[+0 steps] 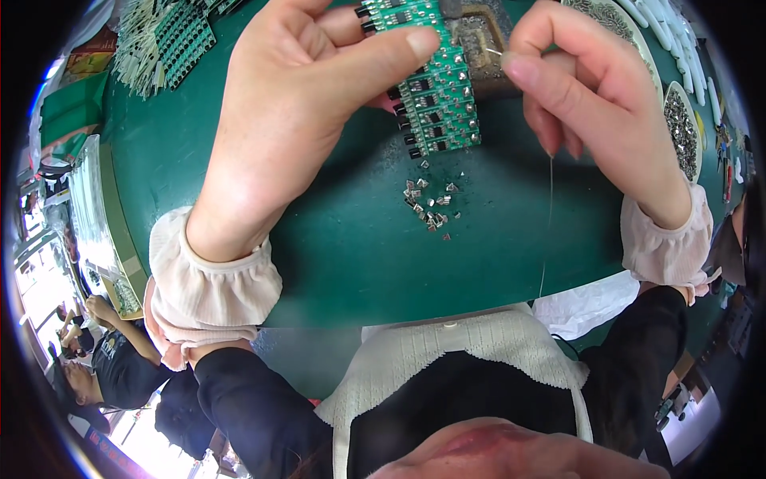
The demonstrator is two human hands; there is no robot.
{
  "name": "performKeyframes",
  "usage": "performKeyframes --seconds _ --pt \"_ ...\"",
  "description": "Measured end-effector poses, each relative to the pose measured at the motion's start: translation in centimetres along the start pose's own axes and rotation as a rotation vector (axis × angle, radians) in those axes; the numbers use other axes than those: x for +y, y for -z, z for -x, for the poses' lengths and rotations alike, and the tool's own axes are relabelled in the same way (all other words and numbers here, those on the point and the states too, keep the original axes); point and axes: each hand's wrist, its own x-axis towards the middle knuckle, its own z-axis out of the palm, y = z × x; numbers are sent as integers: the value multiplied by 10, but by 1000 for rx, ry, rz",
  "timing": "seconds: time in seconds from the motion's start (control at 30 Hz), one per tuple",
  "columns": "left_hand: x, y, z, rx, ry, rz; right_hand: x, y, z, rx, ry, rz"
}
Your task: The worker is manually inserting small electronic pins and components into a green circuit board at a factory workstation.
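My left hand is closed on a green circuit board panel, its thumb lying across the top face. The panel carries rows of small black components and shiny solder joints, with black parts sticking out along its left edge. My right hand pinches a thin silvery wire, which looks like solder wire. A short end of it points left toward the panel, and the rest hangs down past the table's near edge. Small shiny metal pieces lie scattered on the green table just below the panel.
Behind the panel sits a worn brownish holder with a stained recess. More circuit boards with pale wires lie at the far left. At the right are a tray of small metal parts and white tubes. Another person sits at left.
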Motion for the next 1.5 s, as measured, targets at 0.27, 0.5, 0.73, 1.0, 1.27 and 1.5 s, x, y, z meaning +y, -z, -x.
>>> performKeyframes --seconds 0.27,0.5,0.73,1.0,1.27,1.5 --pt "5 -4 3 32 137 -14 23 -20 3 -159 429 509" --pt "8 2 2 22 199 -90 39 -38 2 -111 498 492" --pt "14 -3 3 81 231 -106 37 -37 3 -163 452 458" --pt "12 -2 0 101 181 -117 48 -44 1 -154 590 483" --pt "6 0 0 71 273 -58 29 -34 8 -170 416 417" --pt "-2 -2 0 29 355 -12 29 -26 5 -186 390 470"
